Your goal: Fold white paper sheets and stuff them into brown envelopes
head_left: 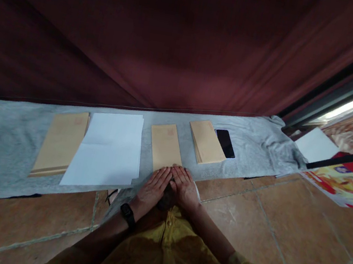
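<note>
A single brown envelope lies in front of me, its near end under my fingers. My left hand rests flat on that end, fingers stretched out. Beside it, my right hand lies flat too, the fingertips of both hands close together. To the left is a stack of white paper sheets with a crease across the top one. Farther left sits a pile of brown envelopes, partly under the paper. On the right, another small stack of brown envelopes overlaps a dark-screened phone.
A grey cloth covers the narrow table, bunched at its right end. Behind it hangs a dark red curtain. A red and yellow printed box and a white item stand at the right, near a dark metal bar. The floor is tiled.
</note>
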### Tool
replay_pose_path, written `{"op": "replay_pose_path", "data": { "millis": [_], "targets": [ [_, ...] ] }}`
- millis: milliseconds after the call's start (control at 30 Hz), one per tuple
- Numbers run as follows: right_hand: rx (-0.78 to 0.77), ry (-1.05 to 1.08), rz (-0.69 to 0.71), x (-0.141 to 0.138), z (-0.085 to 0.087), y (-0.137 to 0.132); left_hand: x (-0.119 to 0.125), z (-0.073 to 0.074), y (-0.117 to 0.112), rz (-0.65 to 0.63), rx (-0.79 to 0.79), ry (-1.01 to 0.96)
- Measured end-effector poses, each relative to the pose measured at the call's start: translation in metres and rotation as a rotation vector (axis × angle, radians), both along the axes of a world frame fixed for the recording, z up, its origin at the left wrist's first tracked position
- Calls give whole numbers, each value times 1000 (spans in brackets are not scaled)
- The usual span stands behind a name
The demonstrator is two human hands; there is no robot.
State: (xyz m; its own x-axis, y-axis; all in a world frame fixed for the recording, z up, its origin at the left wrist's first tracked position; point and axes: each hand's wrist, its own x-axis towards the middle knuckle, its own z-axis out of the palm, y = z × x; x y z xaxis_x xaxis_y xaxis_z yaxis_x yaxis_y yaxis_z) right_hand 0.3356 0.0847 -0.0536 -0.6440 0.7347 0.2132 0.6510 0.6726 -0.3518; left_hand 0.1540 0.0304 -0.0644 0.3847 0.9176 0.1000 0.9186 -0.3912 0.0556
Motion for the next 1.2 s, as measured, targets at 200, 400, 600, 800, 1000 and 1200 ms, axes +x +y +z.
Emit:
{"op": "replay_pose_path", "data": {
  "millis": [200, 400, 600, 800, 1000, 1200],
  "targets": [
    [18, -22, -21, 1, 1, -1, -12, -1, -6, 8, 46, 39],
    [19, -12, -19, 5, -1, 0, -23, 0, -12, 42, 42, 71],
    [27, -14, -35, 10, -5, 1, -18, 10, -8, 88, 12, 59],
    [39, -20, -63, 16, -7, 3, -15, 12, -3, 105, 3, 68],
    [30, -19, -110, 15, -2, 1, -14, 11, -5, 110, -1, 90],
    [8, -20, -11, -7, 2, -7, -13, 12, -5, 110, -7, 117]
  ]
}}
